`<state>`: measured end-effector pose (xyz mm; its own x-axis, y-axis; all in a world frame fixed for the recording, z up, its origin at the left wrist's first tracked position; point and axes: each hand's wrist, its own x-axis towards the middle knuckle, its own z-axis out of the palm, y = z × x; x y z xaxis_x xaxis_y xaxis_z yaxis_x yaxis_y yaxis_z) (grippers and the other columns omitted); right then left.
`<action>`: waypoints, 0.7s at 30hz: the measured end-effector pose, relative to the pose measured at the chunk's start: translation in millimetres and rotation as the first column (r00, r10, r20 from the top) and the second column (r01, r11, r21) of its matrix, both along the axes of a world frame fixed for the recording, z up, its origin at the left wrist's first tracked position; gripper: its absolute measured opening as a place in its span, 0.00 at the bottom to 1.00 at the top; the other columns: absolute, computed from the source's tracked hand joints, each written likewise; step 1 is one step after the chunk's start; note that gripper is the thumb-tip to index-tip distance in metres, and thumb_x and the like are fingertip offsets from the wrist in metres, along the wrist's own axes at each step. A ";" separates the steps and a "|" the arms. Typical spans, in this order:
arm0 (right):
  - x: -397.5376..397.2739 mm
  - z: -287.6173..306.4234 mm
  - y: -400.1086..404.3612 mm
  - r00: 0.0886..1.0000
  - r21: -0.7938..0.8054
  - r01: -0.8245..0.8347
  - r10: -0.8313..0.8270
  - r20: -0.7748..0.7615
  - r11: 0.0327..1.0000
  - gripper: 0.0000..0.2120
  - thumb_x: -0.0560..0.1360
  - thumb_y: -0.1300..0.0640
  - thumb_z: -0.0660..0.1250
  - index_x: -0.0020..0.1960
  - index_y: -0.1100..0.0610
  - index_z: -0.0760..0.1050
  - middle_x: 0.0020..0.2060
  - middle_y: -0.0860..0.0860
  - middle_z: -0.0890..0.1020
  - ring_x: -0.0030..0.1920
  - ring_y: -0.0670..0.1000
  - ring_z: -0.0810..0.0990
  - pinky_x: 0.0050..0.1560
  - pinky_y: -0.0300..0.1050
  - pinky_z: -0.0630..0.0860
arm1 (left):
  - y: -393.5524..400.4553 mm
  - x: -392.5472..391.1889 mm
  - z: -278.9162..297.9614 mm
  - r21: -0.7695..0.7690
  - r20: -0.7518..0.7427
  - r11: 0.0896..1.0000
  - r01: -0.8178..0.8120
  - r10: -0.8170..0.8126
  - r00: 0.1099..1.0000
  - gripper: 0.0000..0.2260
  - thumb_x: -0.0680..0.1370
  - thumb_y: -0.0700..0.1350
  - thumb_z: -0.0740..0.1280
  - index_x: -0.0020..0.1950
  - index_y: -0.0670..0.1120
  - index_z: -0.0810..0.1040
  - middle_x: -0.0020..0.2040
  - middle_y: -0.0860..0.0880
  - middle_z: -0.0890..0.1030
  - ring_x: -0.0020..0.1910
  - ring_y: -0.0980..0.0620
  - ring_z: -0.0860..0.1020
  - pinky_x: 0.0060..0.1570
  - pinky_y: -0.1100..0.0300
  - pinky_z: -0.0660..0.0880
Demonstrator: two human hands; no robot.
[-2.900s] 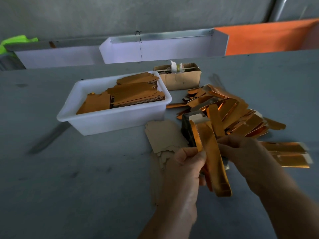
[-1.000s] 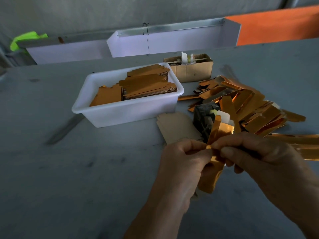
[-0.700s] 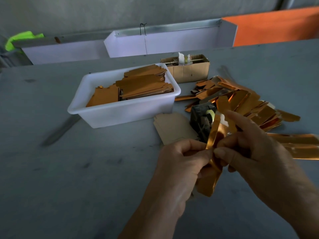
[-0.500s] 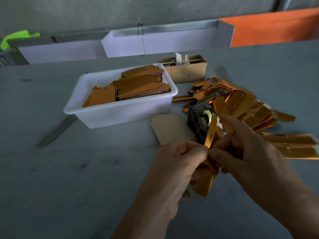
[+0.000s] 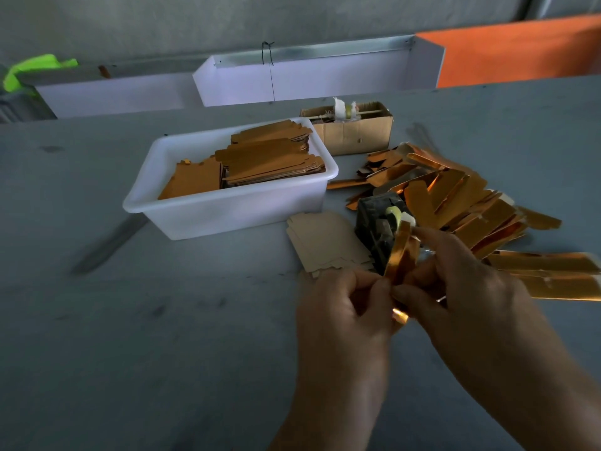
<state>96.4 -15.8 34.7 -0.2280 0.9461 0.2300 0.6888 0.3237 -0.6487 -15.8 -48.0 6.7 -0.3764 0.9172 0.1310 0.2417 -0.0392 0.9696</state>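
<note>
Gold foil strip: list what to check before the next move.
1. Left hand and right hand both pinch the gold foil strip: ok.
2. Strip bent into a loop above the pinch: ok.
3. Strip's lower end aligned: cannot tell, mostly hidden by the hands.
4. White tub has room at its left end: ok.
5. Strip apart from the black dispenser behind it: cannot tell.
</note>
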 end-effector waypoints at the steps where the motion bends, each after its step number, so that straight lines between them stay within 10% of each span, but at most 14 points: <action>1: -1.1 1.1 -0.6 1.000 0.010 0.012 -0.012 0.020 1.000 0.24 0.72 0.53 0.70 0.66 0.47 0.66 0.38 0.42 0.81 0.38 0.41 0.79 0.34 0.33 0.74 | -0.9 3.9 -2.8 0.073 -0.083 0.996 -0.042 0.048 0.995 0.06 0.76 0.43 0.69 0.39 0.49 0.82 0.35 0.51 0.81 0.35 0.55 0.81 0.36 0.59 0.79; 9: 4.0 -2.4 2.6 0.999 -0.004 0.045 -0.045 -0.025 0.999 0.36 0.55 0.32 0.61 0.59 0.47 0.71 0.30 0.45 0.77 0.31 0.43 0.77 0.29 0.32 0.68 | -7.6 -2.6 -4.5 0.289 -0.241 0.953 -0.087 0.161 0.957 0.04 0.76 0.44 0.68 0.42 0.48 0.80 0.39 0.51 0.79 0.35 0.58 0.80 0.33 0.63 0.78; 13: 1.2 -10.5 3.3 0.836 -0.325 -0.234 0.020 -0.548 0.916 0.22 0.56 0.41 0.69 0.49 0.47 0.79 0.39 0.46 0.85 0.41 0.43 0.83 0.45 0.43 0.78 | -6.4 -6.7 0.0 0.100 0.002 0.993 -0.062 0.062 0.998 0.04 0.76 0.42 0.69 0.42 0.48 0.82 0.38 0.47 0.84 0.33 0.56 0.83 0.33 0.65 0.78; 17: -0.7 -15.4 9.5 0.818 -0.334 -0.272 0.034 -0.575 0.903 0.10 0.60 0.49 0.69 0.41 0.49 0.80 0.32 0.44 0.83 0.35 0.40 0.82 0.35 0.33 0.75 | -6.4 -14.9 1.0 -0.041 0.204 0.998 0.042 -0.033 0.978 0.05 0.76 0.42 0.69 0.40 0.47 0.83 0.38 0.49 0.85 0.37 0.51 0.84 0.37 0.59 0.81; 21: 0.6 -18.6 17.9 0.788 -0.417 -0.382 0.055 -0.613 0.825 0.12 0.64 0.53 0.69 0.46 0.54 0.82 0.41 0.52 0.85 0.44 0.51 0.84 0.49 0.49 0.79 | -3.2 -29.9 0.0 -0.126 0.516 0.970 0.208 -0.115 0.849 0.07 0.74 0.38 0.69 0.36 0.45 0.83 0.37 0.45 0.84 0.34 0.52 0.83 0.32 0.64 0.78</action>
<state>97.0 2.1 16.1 -0.4300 0.8973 -0.1001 0.1059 -0.0600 -0.9926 -45.7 -51.2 6.7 -0.1923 0.9610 -0.1986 -0.2740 0.1417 0.9512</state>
